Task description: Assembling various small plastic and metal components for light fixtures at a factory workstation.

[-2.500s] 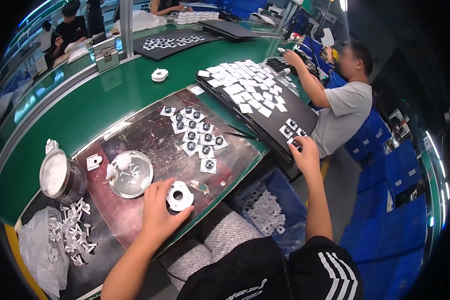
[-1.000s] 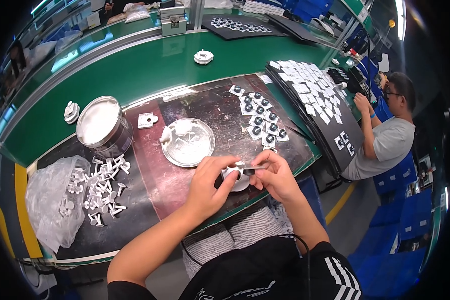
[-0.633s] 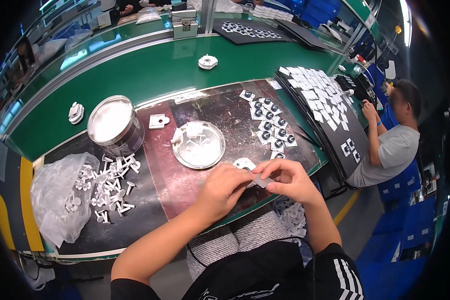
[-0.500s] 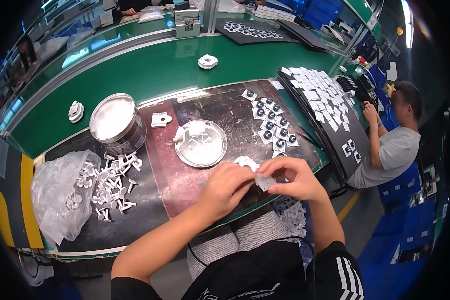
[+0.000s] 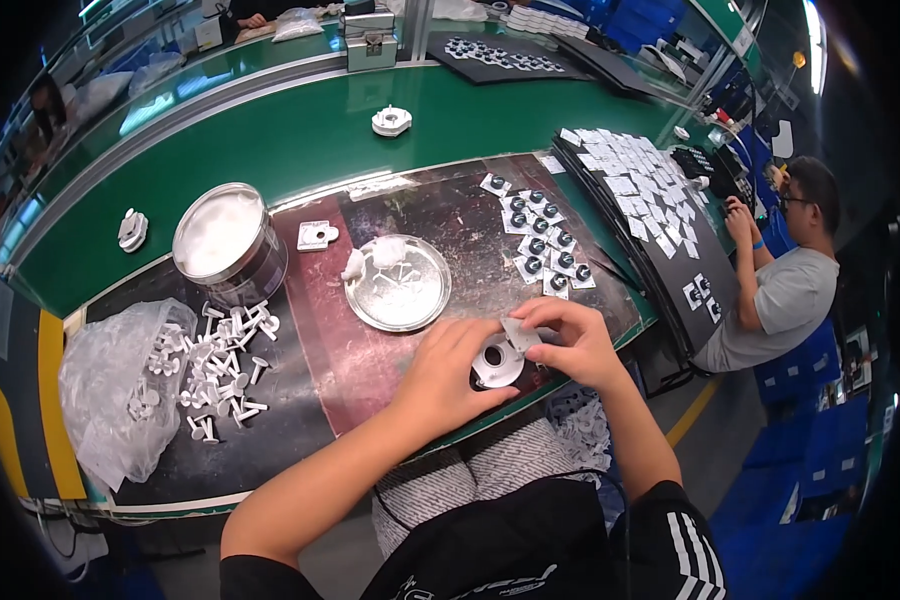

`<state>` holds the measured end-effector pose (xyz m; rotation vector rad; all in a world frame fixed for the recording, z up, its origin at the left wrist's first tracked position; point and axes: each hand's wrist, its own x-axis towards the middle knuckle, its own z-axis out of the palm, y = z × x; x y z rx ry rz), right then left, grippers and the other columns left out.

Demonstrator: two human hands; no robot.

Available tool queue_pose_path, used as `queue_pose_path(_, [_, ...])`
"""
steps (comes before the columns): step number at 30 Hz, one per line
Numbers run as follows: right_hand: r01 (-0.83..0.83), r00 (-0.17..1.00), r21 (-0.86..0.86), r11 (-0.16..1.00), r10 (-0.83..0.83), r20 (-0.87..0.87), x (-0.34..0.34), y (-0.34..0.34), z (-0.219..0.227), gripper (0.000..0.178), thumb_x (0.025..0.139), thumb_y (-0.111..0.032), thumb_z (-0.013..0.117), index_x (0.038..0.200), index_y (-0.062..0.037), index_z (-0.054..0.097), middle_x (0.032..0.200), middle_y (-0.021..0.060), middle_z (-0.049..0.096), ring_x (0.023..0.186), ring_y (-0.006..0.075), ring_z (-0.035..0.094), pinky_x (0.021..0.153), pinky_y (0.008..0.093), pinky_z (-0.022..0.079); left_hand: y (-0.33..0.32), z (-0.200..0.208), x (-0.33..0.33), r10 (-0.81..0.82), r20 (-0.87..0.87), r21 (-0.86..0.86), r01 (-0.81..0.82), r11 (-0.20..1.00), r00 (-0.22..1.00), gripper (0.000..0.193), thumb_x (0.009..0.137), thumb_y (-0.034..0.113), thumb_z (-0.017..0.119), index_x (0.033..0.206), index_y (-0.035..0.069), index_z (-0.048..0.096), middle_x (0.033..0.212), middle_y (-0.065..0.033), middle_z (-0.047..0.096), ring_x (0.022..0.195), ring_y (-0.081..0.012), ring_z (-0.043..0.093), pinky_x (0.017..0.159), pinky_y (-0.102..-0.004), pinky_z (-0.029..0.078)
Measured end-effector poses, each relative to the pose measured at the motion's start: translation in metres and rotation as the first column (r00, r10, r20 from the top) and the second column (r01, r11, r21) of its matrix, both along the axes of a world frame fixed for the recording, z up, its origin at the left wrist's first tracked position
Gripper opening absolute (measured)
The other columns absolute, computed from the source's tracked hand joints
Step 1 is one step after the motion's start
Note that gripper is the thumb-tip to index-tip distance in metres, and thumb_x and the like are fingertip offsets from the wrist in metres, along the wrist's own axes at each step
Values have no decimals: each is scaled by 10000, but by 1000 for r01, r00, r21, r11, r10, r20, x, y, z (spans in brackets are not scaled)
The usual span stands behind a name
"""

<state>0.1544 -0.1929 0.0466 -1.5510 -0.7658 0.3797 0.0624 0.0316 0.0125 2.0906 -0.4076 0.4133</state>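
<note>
Near the table's front edge, my left hand (image 5: 444,378) curls around a white round plastic housing (image 5: 497,372) with a dark hole in it. Its thumb lies along the near side and its fingers along the far side. My right hand (image 5: 578,346) pinches a small white square plate (image 5: 521,338) between thumb and fingers, tilted at the housing's upper right; whether the two touch I cannot tell. Just beyond my hands rests a round metal lid (image 5: 420,300) bearing white wads and small white sticks. To the right sit several white square plates with black knobs (image 5: 538,246).
Left: a tin can (image 5: 232,262), a plastic bag (image 5: 110,400) and loose white pins (image 5: 232,365). A white part (image 5: 316,235) lies behind the lid. White housings (image 5: 391,121) ride the green belt (image 5: 300,150). A co-worker (image 5: 785,290) sits right, beside a black board (image 5: 670,265) of white plates.
My left hand has opened out around the housing, whose hole now shows. The square plate has shifted up and left in my right hand. Housings on the green belt have moved left.
</note>
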Motion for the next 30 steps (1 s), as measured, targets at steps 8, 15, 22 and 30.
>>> queue_pose_path(8, [102,826,-291,951,82,558,-14,18,24,303,734,-100,884,1024,-75,800,1196,88,745,1120,307,681,1018,418,505,-1,4,0,24,-128,-84,-35,996,991,874,691,225,889,1430,50,457,1258,-226,636,1190,-429,608,1019,-498,498])
queue_pose_path(15, [91,772,-330,940,143,619,-17,17,20,320,734,-93,884,1047,-97,818,1208,85,735,1113,300,680,976,409,546,0,3,1,14,-132,-63,-22,998,991,862,689,213,852,1437,58,453,1264,-227,634,1192,-437,605,1024,-500,499])
queue_pose_path(22, [97,873,-349,932,88,480,-25,20,21,324,758,-63,876,1075,-110,826,1217,94,689,1058,238,693,879,352,583,0,4,0,1,-150,-75,-12,997,989,860,689,198,843,1443,64,451,1274,-232,623,1211,-433,598,1032,-499,497])
queue_pose_path(30, [76,845,-352,933,128,520,-22,19,22,329,758,-53,876,1078,-111,827,1172,90,667,1045,244,686,876,352,579,0,5,0,-7,-143,-87,-5,996,990,859,685,192,847,1440,72,456,1270,-224,622,1211,-428,595,1025,-494,500])
